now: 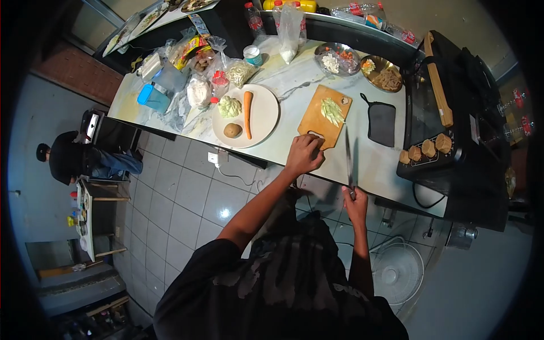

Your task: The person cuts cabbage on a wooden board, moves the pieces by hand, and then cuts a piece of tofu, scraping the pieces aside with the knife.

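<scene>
Knife [349, 161] closed in the right hand [356, 207], the person at the counter [294, 84] stands, in the head view, with the blade pointing away from the body, just off the right edge of a wooden cutting board [313, 116]. Pale green shreds [331, 111] lie in a loose heap on the far half of that board, and the steel is clear of them. The left hand [306, 154] is down at the board's near end with its fingers bent; from where I stand I can't tell whether it grips the wood or pins some small piece against it. To do this cutting well, I'd say, use that hand to steady the board, tuck the fingertips back so the knuckles face the blade, and draw smooth, unhurried strokes for even shreds. The board sits near the counter's front edge, so I'd want it pushed in a little before anyone bears down hard. As for writing, I get little: the bottle [253, 21] standing at the back wears a red label too small for me to read, the yellow packet [195, 48] among the bags carries print I can't make out, the small blue tub [253, 55] has markings lost to blur, and some pale lettering on the person's dark shirt [347, 291] won't come clear either.
</scene>
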`<action>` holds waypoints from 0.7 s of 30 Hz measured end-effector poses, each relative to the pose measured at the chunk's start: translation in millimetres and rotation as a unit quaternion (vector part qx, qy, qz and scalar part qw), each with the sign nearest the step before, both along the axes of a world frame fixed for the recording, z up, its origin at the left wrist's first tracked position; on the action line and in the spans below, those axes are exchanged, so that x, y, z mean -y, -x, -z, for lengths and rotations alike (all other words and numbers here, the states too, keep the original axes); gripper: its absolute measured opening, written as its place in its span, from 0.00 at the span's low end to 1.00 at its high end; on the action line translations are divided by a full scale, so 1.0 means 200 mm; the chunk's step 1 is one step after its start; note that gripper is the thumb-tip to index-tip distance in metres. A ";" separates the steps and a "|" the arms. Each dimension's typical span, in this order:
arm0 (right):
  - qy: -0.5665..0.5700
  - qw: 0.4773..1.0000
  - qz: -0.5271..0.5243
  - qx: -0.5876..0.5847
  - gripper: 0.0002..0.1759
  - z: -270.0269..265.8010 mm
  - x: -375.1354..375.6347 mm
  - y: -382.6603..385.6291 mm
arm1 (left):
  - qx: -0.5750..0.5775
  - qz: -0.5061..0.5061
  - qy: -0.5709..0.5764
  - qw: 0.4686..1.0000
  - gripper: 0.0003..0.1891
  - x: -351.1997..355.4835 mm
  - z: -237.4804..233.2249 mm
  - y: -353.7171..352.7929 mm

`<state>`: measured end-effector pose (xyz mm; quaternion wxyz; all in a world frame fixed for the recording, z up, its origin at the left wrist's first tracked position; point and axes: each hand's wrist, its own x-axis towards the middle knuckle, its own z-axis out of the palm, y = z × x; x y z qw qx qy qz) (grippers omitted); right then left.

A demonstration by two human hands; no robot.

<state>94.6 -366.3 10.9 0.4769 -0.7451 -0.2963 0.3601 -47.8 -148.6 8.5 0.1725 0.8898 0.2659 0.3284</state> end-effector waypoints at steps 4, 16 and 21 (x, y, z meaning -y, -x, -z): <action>-0.022 0.993 0.006 0.120 0.27 -0.01 -0.09 -0.02 | 0.014 0.004 0.003 1.000 0.20 -0.01 0.01 0.00; -0.002 0.972 0.083 0.220 0.17 -0.11 -0.68 -0.14 | 0.005 0.044 0.140 0.989 0.21 -0.12 -0.10 0.02; -0.111 0.955 0.061 0.266 0.17 -0.04 -0.91 -0.21 | 0.075 0.075 0.233 0.967 0.19 -0.40 -0.17 -0.04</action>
